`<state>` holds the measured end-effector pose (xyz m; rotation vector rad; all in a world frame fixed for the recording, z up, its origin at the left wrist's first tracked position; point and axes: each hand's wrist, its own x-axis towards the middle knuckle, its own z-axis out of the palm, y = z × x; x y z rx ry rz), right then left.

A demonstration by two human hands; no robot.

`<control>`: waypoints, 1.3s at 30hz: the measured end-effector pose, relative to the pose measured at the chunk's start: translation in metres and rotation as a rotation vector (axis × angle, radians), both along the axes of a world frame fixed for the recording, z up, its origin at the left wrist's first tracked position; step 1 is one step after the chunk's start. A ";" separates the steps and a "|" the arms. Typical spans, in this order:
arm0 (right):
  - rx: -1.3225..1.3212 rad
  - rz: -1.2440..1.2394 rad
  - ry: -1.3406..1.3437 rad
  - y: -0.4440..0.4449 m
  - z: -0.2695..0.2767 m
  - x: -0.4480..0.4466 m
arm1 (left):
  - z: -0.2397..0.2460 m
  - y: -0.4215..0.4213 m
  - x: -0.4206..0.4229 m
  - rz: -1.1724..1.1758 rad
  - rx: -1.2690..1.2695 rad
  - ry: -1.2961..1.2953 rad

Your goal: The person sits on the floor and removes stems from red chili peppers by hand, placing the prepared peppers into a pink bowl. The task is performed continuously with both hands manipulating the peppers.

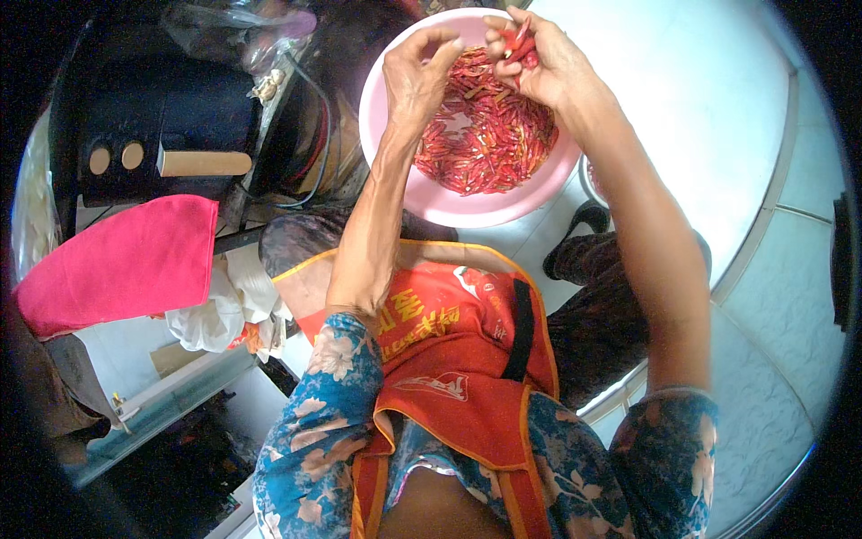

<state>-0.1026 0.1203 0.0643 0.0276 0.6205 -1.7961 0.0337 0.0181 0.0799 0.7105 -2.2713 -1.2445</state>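
A pink plastic basin (pixel 495 214) lies before me, holding a large heap of dried red chilies (pixel 498 151). My right hand (pixel 539 64) is over the basin's far right side, palm turned up, its fingers curled around several red chilies (pixel 520 48). Over the left side of the basin is my left hand (pixel 419 71). Its fingers are bent, with thumb and forefinger close together; whether something small is pinched there cannot be made out. A small gap separates the two hands.
A red apron (pixel 458 323) covers my lap. Left of me are a pink cloth (pixel 128 263), white plastic bags (pixel 215 310) and a dark cabinet (pixel 168 101) with a cable (pixel 326 135) beside it. Right of the basin, partly behind my forearm, is another container (pixel 592 182).
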 end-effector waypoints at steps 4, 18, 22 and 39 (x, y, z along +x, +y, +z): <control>0.074 -0.156 0.020 0.013 0.005 -0.013 | -0.063 -0.004 0.020 -0.197 -0.189 -0.289; 0.085 -0.162 0.102 0.010 -0.002 -0.017 | -0.078 0.006 0.034 0.004 0.003 -0.273; 0.151 -0.099 0.128 0.010 -0.003 -0.010 | -0.012 -0.003 0.022 0.074 0.050 -0.090; 0.007 -0.171 0.042 0.005 -0.010 -0.023 | -0.096 0.006 0.006 -0.114 -0.070 -0.384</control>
